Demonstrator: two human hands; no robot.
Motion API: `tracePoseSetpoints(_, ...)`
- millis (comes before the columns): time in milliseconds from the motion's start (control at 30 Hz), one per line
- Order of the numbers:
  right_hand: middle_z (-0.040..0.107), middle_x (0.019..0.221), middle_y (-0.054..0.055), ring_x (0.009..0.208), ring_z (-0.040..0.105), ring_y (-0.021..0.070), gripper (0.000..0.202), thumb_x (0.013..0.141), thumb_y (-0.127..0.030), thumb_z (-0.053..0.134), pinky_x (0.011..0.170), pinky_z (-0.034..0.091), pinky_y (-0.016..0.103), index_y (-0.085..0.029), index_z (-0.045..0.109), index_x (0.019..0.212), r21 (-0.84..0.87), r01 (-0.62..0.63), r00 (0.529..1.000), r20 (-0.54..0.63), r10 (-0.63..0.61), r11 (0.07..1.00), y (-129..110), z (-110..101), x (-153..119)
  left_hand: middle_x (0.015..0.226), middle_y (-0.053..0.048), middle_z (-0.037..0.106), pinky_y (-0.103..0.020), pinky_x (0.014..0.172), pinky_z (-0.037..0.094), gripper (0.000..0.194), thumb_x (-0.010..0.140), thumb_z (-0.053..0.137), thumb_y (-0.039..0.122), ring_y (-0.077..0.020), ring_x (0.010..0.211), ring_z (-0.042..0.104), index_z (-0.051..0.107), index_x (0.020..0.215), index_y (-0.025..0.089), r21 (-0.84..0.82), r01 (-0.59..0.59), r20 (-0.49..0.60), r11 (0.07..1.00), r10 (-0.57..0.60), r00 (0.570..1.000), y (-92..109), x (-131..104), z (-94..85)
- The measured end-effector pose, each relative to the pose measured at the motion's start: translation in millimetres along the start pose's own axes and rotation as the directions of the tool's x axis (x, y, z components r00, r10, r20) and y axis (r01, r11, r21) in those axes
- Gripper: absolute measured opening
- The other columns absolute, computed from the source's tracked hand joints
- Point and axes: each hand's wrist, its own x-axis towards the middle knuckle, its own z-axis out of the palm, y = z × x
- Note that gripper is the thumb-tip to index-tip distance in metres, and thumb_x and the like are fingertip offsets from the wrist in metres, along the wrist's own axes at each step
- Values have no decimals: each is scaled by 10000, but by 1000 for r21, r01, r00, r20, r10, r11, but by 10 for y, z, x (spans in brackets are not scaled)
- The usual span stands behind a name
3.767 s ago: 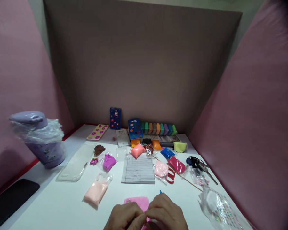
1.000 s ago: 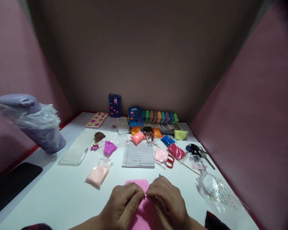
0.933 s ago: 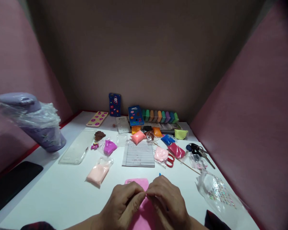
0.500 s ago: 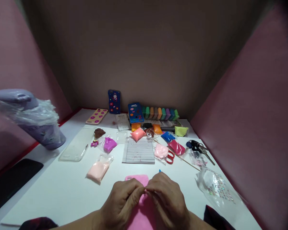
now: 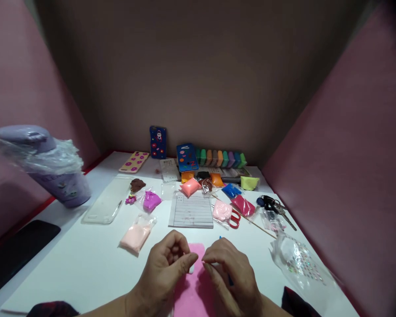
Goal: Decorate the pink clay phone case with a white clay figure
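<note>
Pink phone case [image 5: 193, 301] lies on white tabletop [image 5: 86, 268], below and between the hands, long axis running straight away from wearer. Head view: left hand [image 5: 163, 266] half curled, thumb across bent fingers; cannot tell if gripping. Right hand [image 5: 232, 270] pinches tiny pale bit [image 5: 203, 263]. Both angle inward, fingertips apart.
</note>
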Motion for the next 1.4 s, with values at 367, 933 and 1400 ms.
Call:
tracePoseSetpoints(367, 589, 719, 60, 645, 488, 171, 208, 792, -14, 481, 561, 375, 306, -160, 550, 925, -21, 50, 999, -3, -50, 999, 62, 14, -31, 513, 27, 476, -143, 341, 161, 337, 932, 436, 367, -11, 343, 221, 586, 794, 98, -533, 311, 23, 787, -354, 935, 305, 192, -42)
tracePoseSetpoints(933, 599, 715, 60, 644, 503, 170, 191, 792, -22, 488, 555, 394, 301, -160, 551, 907, -44, 72, 997, -26, -73, 996, 85, 20, -23, 682, -76, 592, -109, 442, 426, 183, 742, 507, -87, -43, 492, 518, 580, 835, 52, -535, 340, -129, 773, -473, 872, 568, 217, -8)
tracePoseSetpoints(1400, 563, 671, 51, 618, 474, 165, 171, 796, -15, 495, 536, 355, 293, -150, 565, 875, -47, 34, 995, -87, -38, 998, 62, 22, 2, 401, 76, 429, -181, 379, 223, 311, 854, 546, 398, -55, 352, 258, 507, 649, 166, 252, 43, -165, 967, -1, 986, 442, 300, -150)
